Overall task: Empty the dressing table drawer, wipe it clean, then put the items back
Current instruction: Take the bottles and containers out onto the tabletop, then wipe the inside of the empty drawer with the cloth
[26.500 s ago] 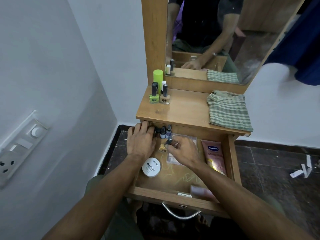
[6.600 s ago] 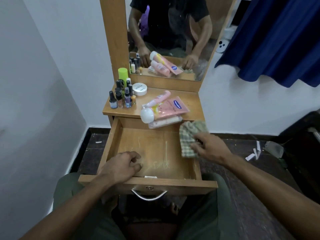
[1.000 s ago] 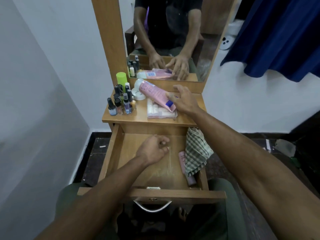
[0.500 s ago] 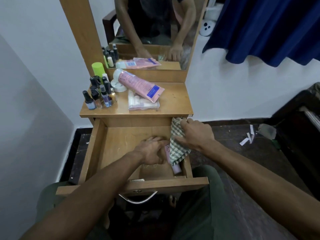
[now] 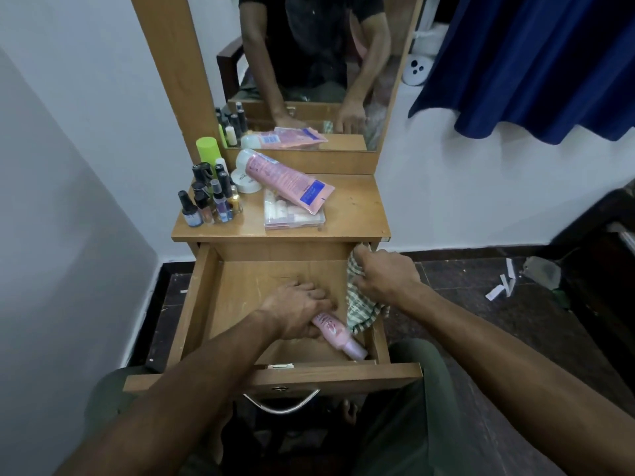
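The wooden drawer (image 5: 202, 304) stands pulled out below the dressing table top (image 5: 354, 207). My left hand (image 5: 295, 314) lies inside it, fingers on a small pink bottle (image 5: 338, 334) resting along the right side. My right hand (image 5: 381, 280) grips the green checked cloth (image 5: 360, 307), which hangs over the drawer's right wall. On the table top sit several nail polish bottles (image 5: 209, 204), a green-capped bottle (image 5: 208, 151), a white round jar (image 5: 242, 180), a large pink tube (image 5: 288, 182) and a clear flat box (image 5: 295, 214) under it.
A mirror (image 5: 319, 70) rises behind the table top and reflects my arms. White walls close in on the left. A blue curtain (image 5: 536, 63) hangs at the right. Paper scraps (image 5: 501, 283) lie on the dark floor. The metal drawer handle (image 5: 281, 405) is above my knees.
My right hand left the pink tube on the table top and came down onto the cloth at the drawer's right wall. My left hand moved right onto the pink bottle.
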